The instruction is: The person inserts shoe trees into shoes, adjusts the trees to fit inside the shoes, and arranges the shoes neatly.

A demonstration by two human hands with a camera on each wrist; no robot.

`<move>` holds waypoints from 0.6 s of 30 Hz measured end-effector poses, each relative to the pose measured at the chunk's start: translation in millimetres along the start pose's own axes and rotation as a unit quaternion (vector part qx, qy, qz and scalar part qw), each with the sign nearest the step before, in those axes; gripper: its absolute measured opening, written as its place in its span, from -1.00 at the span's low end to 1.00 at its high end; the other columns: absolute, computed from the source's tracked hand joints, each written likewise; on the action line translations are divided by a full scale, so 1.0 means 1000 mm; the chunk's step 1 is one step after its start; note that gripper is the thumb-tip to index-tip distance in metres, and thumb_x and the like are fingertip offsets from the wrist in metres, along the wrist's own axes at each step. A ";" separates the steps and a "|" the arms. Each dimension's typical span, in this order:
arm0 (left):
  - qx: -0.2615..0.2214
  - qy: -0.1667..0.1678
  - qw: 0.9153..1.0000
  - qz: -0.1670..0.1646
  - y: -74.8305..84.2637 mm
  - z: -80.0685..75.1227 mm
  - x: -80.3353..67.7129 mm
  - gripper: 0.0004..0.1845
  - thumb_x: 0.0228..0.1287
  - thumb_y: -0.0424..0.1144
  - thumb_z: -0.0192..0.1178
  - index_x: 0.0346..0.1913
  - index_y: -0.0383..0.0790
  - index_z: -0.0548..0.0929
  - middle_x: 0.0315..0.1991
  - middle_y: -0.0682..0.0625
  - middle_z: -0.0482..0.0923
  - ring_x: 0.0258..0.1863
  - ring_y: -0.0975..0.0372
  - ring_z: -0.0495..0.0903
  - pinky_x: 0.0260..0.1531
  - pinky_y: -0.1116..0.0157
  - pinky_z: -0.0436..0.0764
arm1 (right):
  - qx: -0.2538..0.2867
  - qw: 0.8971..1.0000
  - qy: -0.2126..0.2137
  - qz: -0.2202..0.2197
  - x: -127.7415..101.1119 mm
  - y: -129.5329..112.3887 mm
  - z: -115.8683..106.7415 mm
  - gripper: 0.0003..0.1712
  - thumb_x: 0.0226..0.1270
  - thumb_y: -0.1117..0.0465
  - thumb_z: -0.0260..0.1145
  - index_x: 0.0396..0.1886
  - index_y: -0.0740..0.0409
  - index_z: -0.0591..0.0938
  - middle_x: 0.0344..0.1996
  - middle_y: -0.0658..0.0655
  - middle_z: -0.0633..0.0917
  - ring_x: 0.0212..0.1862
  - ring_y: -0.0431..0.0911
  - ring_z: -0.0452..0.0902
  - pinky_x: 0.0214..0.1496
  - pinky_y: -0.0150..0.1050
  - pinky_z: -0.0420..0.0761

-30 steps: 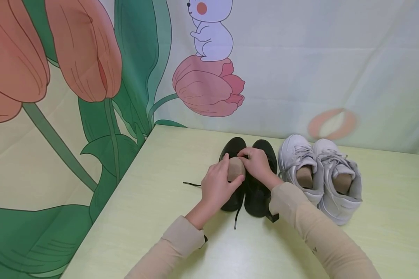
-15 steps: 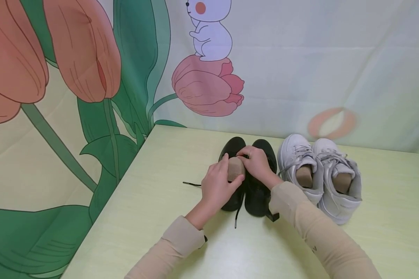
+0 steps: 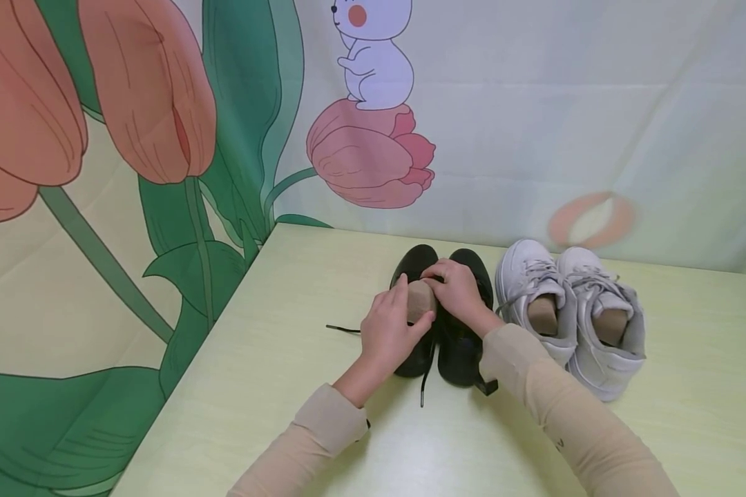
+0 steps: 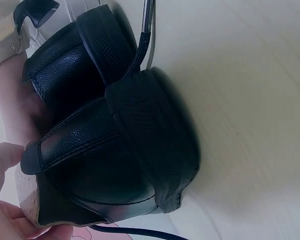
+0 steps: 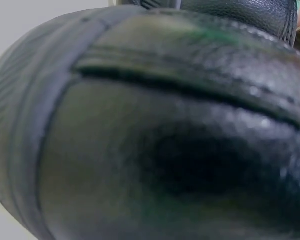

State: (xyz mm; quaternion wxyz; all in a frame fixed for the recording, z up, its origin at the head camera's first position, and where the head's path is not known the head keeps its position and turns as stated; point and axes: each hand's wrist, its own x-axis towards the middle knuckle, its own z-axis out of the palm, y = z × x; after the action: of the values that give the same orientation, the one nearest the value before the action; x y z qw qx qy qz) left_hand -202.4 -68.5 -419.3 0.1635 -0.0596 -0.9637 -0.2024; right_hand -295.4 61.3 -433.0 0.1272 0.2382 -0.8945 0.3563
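A pair of black leather shoes stands side by side, toes away from me. In the left black shoe (image 3: 413,259) sits a brown rounded filler (image 3: 421,301). My left hand (image 3: 385,331) holds this shoe around its opening. In the left wrist view its thumb touches the heel tab (image 4: 32,158), and its fingers lie along the collar. My right hand (image 3: 458,290) pinches at the front of the opening, near the tongue; the exact spot is hidden. The right black shoe (image 3: 460,359) lies partly under this hand. Black laces (image 3: 342,328) trail loose.
To the right, two white sneakers (image 3: 606,376) with grey laces stand against each other, each with a brown filler (image 3: 609,326) inside. All the shoes rest on a pale yellow-green table (image 3: 273,331). Behind it hangs a cloth (image 3: 503,138) printed with tulips and a white animal.
Both hands keep their hold on the left black shoe. The left hand and forearm have shifted very slightly to the right; little else differs.
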 end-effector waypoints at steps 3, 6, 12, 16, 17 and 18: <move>0.000 0.000 1.000 0.001 0.000 0.000 0.000 -0.24 0.09 0.11 0.12 0.27 -0.26 0.22 0.13 -0.03 0.44 0.04 0.11 0.43 -0.25 0.16 0.56 | -0.003 1.000 0.001 0.000 0.000 0.001 0.000 -0.89 0.08 0.29 0.29 -0.41 0.23 0.70 -0.41 0.12 0.66 -0.30 -0.02 0.56 -0.18 -0.13 0.53; -0.003 -0.003 1.000 -0.002 -0.001 0.000 0.000 -0.24 0.09 0.12 0.12 0.27 -0.25 0.22 0.13 -0.03 0.43 0.05 0.12 0.43 -0.25 0.15 0.57 | -0.005 1.000 0.002 0.000 0.000 0.001 0.001 -0.89 0.08 0.29 0.29 -0.41 0.22 0.70 -0.42 0.12 0.66 -0.30 -0.02 0.56 -0.18 -0.14 0.53; -0.004 0.001 1.000 -0.001 -0.001 0.001 0.000 -0.24 0.09 0.12 0.12 0.27 -0.25 0.22 0.13 -0.03 0.43 0.04 0.12 0.43 -0.27 0.14 0.57 | -0.006 1.000 0.000 0.003 -0.001 0.001 0.001 -0.89 0.08 0.27 0.29 -0.41 0.21 0.70 -0.41 0.11 0.66 -0.30 -0.02 0.55 -0.19 -0.13 0.53; -0.004 0.006 1.000 0.000 -0.001 0.001 0.000 -0.24 0.08 0.12 0.12 0.27 -0.25 0.23 0.12 -0.03 0.44 0.03 0.12 0.44 -0.28 0.14 0.57 | -0.006 1.000 -0.003 0.005 0.000 0.002 0.001 -0.88 0.09 0.27 0.28 -0.40 0.20 0.70 -0.41 0.11 0.66 -0.29 -0.02 0.55 -0.18 -0.13 0.53; -0.004 0.007 1.000 0.000 -0.001 0.001 0.000 -0.24 0.08 0.12 0.12 0.27 -0.25 0.23 0.12 -0.03 0.44 0.03 0.12 0.44 -0.28 0.14 0.57 | -0.005 1.000 -0.005 0.006 0.000 0.002 0.001 -0.88 0.09 0.27 0.28 -0.40 0.20 0.70 -0.41 0.11 0.66 -0.29 -0.02 0.55 -0.18 -0.13 0.53; -0.005 0.008 1.000 0.000 -0.001 0.001 0.000 -0.24 0.08 0.12 0.13 0.27 -0.25 0.23 0.11 -0.04 0.45 0.03 0.11 0.44 -0.29 0.14 0.57 | -0.005 1.000 -0.006 0.007 0.000 0.002 0.000 -0.88 0.09 0.27 0.28 -0.40 0.20 0.70 -0.41 0.11 0.66 -0.29 -0.02 0.55 -0.18 -0.13 0.53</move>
State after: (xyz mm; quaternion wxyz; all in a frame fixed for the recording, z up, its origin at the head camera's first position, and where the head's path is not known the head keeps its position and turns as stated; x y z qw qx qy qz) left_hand -202.8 -68.7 -420.9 0.1706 -0.0592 -0.9615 -0.2073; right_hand -296.5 62.2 -434.4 0.1209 0.2334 -0.8987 0.3511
